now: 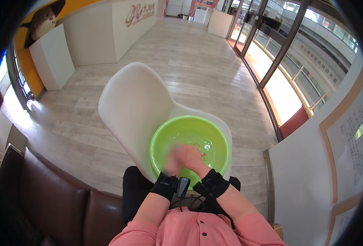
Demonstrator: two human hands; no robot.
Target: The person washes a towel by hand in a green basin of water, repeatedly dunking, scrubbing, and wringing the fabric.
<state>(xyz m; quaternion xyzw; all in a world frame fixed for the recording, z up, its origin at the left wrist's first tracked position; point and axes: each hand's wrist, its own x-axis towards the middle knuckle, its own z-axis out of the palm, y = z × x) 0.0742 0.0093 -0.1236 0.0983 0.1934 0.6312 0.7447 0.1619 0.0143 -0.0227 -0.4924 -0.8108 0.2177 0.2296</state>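
Note:
A round light-green basin (pixel 226 164) with clear water (pixel 208 143) in it stands on the seat of a white moulded chair (pixel 130 98). Both my hands are together inside the basin, low over the water or in it. My left hand (pixel 175 159) is smeared by motion, so its fingers do not show clearly. Against it lies my right hand (pixel 193 156), its back upward and its fingers mostly hidden. Ripples and glints show on the water beside them. No object is visible in either hand. Black bands wrap both wrists, and a small dark device (pixel 183 187) is on the left one.
A dark brown leather sofa (pixel 54 184) is at my left. Wooden-look floor (pixel 177 69) stretches ahead to a white counter (pixel 95 41). Glass doors (pixel 271 45) line the right, and a white wall (pixel 298 164) with framed sheets is close on that side. A cable (pixel 189 199) hangs between my wrists.

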